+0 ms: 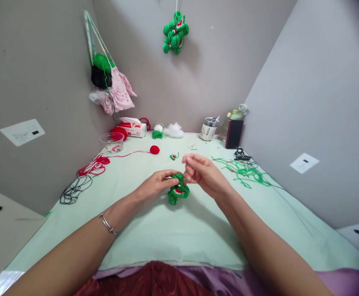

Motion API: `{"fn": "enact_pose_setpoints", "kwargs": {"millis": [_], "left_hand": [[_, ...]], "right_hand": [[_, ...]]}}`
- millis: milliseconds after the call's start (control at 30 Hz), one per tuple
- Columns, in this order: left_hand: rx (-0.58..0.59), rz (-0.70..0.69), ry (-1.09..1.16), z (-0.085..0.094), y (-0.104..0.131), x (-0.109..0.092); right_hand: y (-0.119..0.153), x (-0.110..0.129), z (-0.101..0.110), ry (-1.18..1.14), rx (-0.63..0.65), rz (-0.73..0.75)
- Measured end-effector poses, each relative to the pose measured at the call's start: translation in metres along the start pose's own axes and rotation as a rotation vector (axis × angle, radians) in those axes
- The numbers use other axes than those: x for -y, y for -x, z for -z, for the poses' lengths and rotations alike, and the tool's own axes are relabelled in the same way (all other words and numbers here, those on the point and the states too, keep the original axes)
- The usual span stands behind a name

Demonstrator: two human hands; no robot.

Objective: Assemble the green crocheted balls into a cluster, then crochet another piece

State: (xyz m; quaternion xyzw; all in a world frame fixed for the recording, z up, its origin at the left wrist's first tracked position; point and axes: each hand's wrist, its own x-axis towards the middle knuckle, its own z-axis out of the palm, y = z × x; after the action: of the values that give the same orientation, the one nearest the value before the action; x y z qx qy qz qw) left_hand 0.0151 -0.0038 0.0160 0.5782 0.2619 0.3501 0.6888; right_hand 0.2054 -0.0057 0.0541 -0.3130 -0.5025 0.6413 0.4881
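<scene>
A small green crochet piece [177, 193] with red and white stitching hangs just above the pale green table cover [173, 234] in the middle of the view. My left hand [157, 182] pinches its top edge from the left. My right hand [201, 172] is right beside it on the right, fingers curled together near the top of the piece, touching it or a fine strand there; a needle or thread is too small to make out.
Loose green yarn scraps [247, 172] and black scissors [242, 155] lie at the right. Red yarn [95, 166], a red ball [154, 149] and black yarn [74, 190] lie at the left. A plastic cup [112, 142], tissue box [133, 127], tin [209, 129] and bottle [233, 127] line the back. Finished green pieces [175, 33] hang overhead.
</scene>
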Motion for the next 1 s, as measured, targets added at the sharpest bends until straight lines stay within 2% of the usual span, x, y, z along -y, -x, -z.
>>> {"fn": "enact_pose_setpoints", "kwargs": {"millis": [100, 167, 333, 533, 633, 733, 900, 1000], "left_hand": [[-0.022, 0.020, 0.012, 0.001, -0.001, 0.001], [-0.043, 0.010, 0.029, 0.000, 0.000, 0.001], [-0.070, -0.001, 0.117, -0.002, 0.000, -0.002], [-0.025, 0.023, 0.073, 0.000, -0.001, -0.002], [-0.039, 0.008, 0.062, 0.005, -0.002, -0.002], [-0.100, -0.040, 0.081, 0.009, -0.003, -0.003], [-0.132, -0.062, 0.149, 0.011, -0.001, -0.009], [-0.152, -0.067, 0.180, 0.011, 0.000, -0.010]], "right_hand": [[-0.003, 0.007, 0.006, -0.120, -0.139, 0.146], [-0.003, 0.009, 0.006, -0.151, -0.141, 0.149], [0.000, 0.009, 0.000, -0.096, -0.038, 0.085], [-0.001, 0.013, 0.007, -0.115, -0.146, 0.192], [0.000, 0.014, 0.006, 0.011, -0.101, 0.207], [0.004, 0.013, 0.002, 0.205, -0.108, 0.250], [0.007, 0.011, -0.005, 0.532, -0.169, 0.390], [0.009, 0.009, -0.008, 0.663, -0.307, 0.569]]}}
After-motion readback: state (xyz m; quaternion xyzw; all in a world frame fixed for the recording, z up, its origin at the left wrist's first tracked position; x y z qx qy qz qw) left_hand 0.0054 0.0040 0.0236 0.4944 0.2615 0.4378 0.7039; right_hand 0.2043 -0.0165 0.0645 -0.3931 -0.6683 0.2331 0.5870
